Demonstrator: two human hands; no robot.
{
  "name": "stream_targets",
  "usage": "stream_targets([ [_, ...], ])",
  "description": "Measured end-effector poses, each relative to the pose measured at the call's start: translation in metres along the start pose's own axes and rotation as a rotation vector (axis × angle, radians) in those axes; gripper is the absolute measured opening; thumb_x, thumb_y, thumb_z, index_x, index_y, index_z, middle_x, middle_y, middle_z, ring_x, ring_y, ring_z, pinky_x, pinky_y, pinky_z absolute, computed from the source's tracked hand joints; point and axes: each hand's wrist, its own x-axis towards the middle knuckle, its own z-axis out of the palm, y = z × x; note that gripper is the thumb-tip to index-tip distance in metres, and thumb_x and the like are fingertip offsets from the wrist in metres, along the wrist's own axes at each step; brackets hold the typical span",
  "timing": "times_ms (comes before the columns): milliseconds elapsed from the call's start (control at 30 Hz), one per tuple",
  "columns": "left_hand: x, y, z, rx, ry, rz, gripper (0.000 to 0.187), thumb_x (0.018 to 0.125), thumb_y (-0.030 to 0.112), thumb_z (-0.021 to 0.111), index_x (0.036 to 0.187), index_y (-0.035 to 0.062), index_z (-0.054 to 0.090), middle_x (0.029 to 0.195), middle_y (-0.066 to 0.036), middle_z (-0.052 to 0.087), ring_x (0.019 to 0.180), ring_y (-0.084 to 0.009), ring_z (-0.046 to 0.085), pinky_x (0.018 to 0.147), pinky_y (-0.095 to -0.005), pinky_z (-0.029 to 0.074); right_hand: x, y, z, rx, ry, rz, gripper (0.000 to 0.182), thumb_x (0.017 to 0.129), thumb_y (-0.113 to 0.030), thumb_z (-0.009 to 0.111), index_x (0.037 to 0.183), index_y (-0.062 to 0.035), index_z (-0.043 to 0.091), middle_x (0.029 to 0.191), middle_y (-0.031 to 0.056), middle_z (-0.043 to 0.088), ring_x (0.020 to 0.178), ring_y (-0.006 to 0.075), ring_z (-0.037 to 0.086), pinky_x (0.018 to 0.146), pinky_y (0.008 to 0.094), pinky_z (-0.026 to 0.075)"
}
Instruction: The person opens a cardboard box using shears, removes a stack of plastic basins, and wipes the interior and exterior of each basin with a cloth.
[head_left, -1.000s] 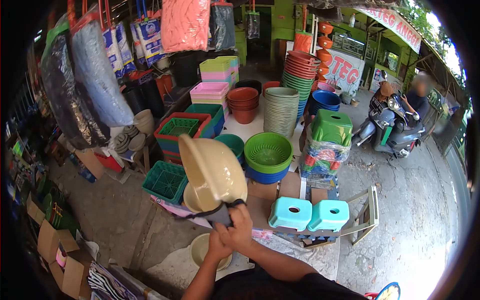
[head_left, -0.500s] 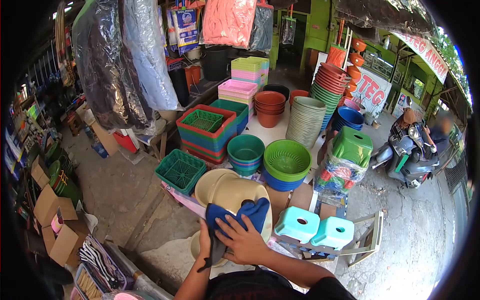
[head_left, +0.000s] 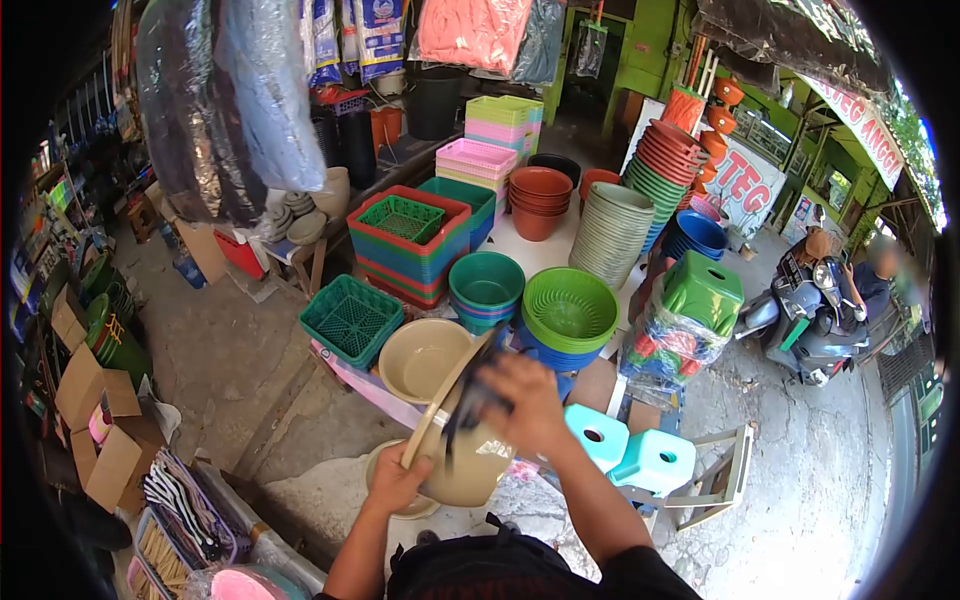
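A beige basin [head_left: 475, 465] is tilted on its side in front of me, its rim towards the upper left. My left hand [head_left: 398, 482] grips the rim at its lower left. Over the basin's upper right side is my right hand [head_left: 520, 400], blurred by motion, with a dark cloth [head_left: 470, 405] under its fingers. Another beige basin [head_left: 425, 362] sits upright on the table just behind, its inside showing. Below my left hand, part of a further beige basin [head_left: 378, 462] shows low down.
Green basins [head_left: 570, 312], teal basins [head_left: 486, 285] and a green basket [head_left: 352, 320] stand behind. Turquoise stools [head_left: 655, 462] are at the right, by a wooden frame [head_left: 735, 470]. Bagged goods [head_left: 275, 100] hang upper left. A person [head_left: 876, 280] is beside a motorbike [head_left: 815, 320].
The basin has turned from lying bottom up to standing on its side. My left hand has moved down to its rim, and my right hand has moved up and right with the cloth.
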Motion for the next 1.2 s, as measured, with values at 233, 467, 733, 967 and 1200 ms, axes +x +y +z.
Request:
stream_targets([
  [233,0.003,0.008,-0.028,-0.128,-0.017,-0.092,0.022,0.084,0.020,0.063,0.091,-0.0012,0.062,0.078,0.000,0.061,0.067,-0.0064,0.053,0.061,-0.0219,0.044,-0.009,-0.049,-0.022,-0.011,-0.274,-0.361,0.052,0.070,-0.048,0.064,0.115,-0.0222,0.056,0.129,0.0086,0.045,0.118,0.0282,0.041,0.094,0.0495,0.031],
  [467,0.006,-0.007,-0.076,-0.438,0.106,-0.008,0.037,0.079,0.029,0.067,0.097,-0.0024,0.061,0.089,-0.010,0.066,0.075,-0.0190,0.063,0.070,-0.0301,0.051,0.005,0.034,-0.022,0.580,-0.124,0.112,0.044,0.071,-0.027,0.068,0.109,-0.0075,0.059,0.125,0.0177,0.047,0.111,0.0354,0.047,0.094,0.0445,0.035],
  [733,0.005,-0.016,-0.080,-0.803,0.092,-0.028,0.049,0.083,0.031,0.060,0.118,-0.0006,0.049,0.109,-0.015,0.059,0.095,-0.0287,0.060,0.082,-0.0414,0.050,-0.020,0.094,-0.011,0.976,-0.163,0.443,0.037,0.079,-0.022,0.061,0.108,-0.0003,0.058,0.121,0.0169,0.050,0.113,0.0283,0.046,0.097,0.0342,0.033],
  [967,-0.002,-0.042,-0.103,-0.758,-0.011,-0.106,0.045,0.086,0.031,0.054,0.120,0.0027,0.047,0.113,-0.016,0.057,0.100,-0.0311,0.058,0.084,-0.0461,0.049,-0.144,0.100,0.061,0.621,0.197,0.332,0.031,0.079,-0.004,0.050,0.109,-0.0005,0.054,0.113,0.0224,0.053,0.106,0.0395,0.048,0.094,0.0445,0.036],
  [1200,0.034,-0.014,-0.057,-1.074,0.088,-0.183,0.049,0.089,0.035,0.047,0.126,0.0036,0.041,0.120,-0.016,0.052,0.107,-0.0315,0.053,0.089,-0.0453,0.045,-0.133,0.056,0.057,0.040,0.353,0.217,0.026,0.088,-0.017,0.043,0.099,0.0018,0.057,0.098,0.0166,0.059,0.095,0.0323,0.054,0.086,0.0411,0.042],
])
